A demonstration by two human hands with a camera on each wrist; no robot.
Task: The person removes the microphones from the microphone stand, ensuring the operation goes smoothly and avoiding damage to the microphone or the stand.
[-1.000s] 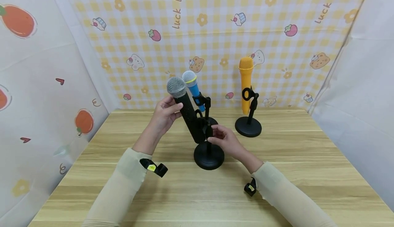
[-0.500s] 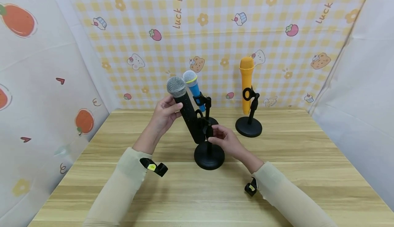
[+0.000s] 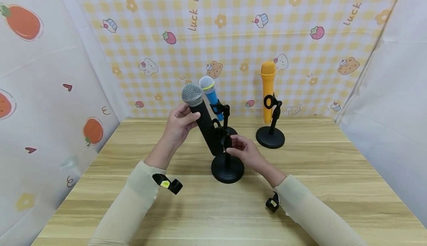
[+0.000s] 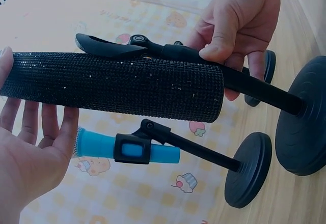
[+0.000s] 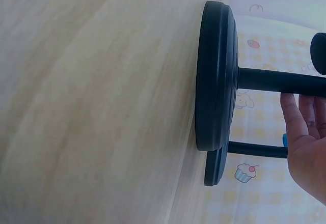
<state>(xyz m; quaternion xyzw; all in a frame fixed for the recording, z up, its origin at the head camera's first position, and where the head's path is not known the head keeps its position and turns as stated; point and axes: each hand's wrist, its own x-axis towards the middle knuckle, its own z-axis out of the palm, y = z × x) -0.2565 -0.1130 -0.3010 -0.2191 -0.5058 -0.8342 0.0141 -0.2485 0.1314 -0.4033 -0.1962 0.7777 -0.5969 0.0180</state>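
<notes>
No shift: glittery black microphone (image 3: pixel 204 122) in left hand (image 3: pixel 178 122)

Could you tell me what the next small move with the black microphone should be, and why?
Probably ease the black microphone a little deeper into the clip on the near stand. The left hand grips the microphone just under its grille, and it leans steeply with its lower end at the clip. The right hand grips the stand's post just below the clip, bracing it. Whether it is fully seated cannot be told.

Near microphone stand (image 3: pixel 227 164) mid-table, second stand (image 3: pixel 226 122) behind, third (image 3: pixel 270 135) right-rear.
</notes>
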